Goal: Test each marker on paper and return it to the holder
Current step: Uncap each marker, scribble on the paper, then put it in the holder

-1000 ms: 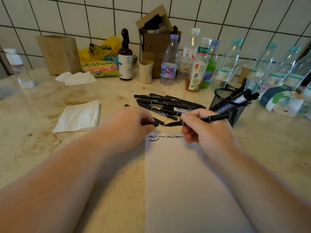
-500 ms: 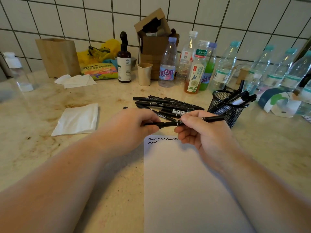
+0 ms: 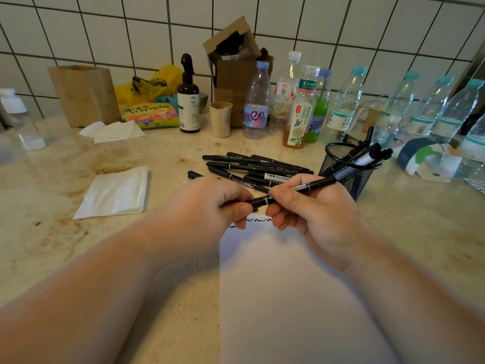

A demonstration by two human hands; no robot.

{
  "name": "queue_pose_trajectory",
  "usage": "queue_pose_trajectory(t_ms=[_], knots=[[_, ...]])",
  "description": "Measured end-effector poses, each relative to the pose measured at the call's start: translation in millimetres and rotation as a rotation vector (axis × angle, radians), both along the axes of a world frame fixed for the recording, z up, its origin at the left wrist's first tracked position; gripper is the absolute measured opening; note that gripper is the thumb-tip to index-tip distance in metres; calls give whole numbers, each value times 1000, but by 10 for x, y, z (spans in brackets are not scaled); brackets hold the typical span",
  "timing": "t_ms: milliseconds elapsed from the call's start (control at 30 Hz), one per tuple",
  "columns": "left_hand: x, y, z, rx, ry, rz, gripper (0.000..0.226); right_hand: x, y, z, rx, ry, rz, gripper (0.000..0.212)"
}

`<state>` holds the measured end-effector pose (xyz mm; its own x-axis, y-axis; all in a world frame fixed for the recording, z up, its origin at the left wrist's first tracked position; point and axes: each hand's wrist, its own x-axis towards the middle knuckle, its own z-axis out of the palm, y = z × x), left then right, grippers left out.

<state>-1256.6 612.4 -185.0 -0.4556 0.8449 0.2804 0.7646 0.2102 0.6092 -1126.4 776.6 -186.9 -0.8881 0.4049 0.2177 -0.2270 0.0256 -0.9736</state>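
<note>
Marker (image 3: 294, 191) gripped by both hands above paper (image 3: 288, 298): left hand (image 3: 207, 203) clamped on cap end, right hand (image 3: 312, 208) on barrel. Recapping judged under way. Next: marker to be dropped into holder (image 3: 346, 166), at 2 o'clock.

Glossy tiled wall (image 3: 367, 27); polished mottled stone counter (image 3: 52, 179); black wire-mesh metal holder (image 3: 343, 172); matt white paper (image 3: 288, 298); clear plastic bottles (image 3: 256, 106).

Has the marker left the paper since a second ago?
Yes. The marker has lifted off the paper; both hands hold it above the squiggles.
</note>
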Motion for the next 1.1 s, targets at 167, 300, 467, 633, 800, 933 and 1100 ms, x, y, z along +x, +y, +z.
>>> queue_pose_trajectory(t_ms=[167,300,467,633,800,933,1100], knots=[[15,22,17,-50,-65,-8,22,2,53,-6,122,5,-5,9],[24,66,27,-45,-79,9,12,16,61,18,331,-1,-152,40],[-46,60,19,-81,26,140,17,112,250,134,320,179,-505,21],[-76,68,-45,-142,106,259,27,158,576,222,312,220,-889,20],[-123,73,-100,-159,107,266,28,184,708,211,296,177,-919,18],[-146,78,-134,-160,141,266,30,157,684,219,225,149,-863,12],[-151,75,-144,-170,138,275,30,185,596,293,134,272,-856,9]])
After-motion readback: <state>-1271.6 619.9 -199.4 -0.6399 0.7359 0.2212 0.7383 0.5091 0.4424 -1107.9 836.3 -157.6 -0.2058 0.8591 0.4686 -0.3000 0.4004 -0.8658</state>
